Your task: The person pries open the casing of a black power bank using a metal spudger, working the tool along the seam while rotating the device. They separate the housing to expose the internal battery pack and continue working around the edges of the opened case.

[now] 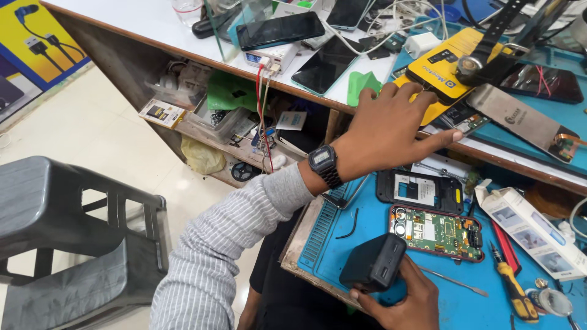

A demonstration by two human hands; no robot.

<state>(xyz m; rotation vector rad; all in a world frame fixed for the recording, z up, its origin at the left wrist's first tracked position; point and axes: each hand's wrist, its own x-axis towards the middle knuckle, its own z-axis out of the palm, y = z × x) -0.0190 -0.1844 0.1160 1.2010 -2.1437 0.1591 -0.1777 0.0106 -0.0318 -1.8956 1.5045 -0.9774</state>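
Note:
My left hand (391,128), with a striped sleeve and a black digital watch (324,165) on the wrist, reaches up to the front edge of the white counter (153,24). Its fingers are spread and rest by a green cloth (361,82) and a yellow pad (446,67); it holds nothing. My right hand (403,299) grips a small black box-shaped adapter (373,263) low over the blue work mat (361,229). Just right of the adapter lies an opened phone with a bare green circuit board (435,232). Above it lies a black phone housing (419,189).
A yellow-handled screwdriver (513,290), a thin metal tool (452,281) and a white carton (532,229) lie on the mat's right side. Phones (281,29) and cables crowd the counter, with a metal plate (520,119) there too. A grey plastic stool (61,232) stands at the left.

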